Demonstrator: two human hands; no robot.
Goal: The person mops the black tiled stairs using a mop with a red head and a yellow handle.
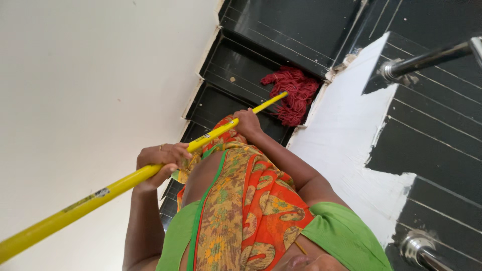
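Both my hands grip a long yellow mop handle that runs from the lower left up toward the middle. My left hand is closed around the handle partway along it. My right hand holds it farther down, closer to the mop head. The red string mop head lies bunched on a black stair step, against the step's right end. An orange patterned drape and green blouse fill the lower middle of the view.
Black ribbed steps descend away from me. A plain white wall is on the left. A white painted stair side and shiny metal railing bars stand on the right.
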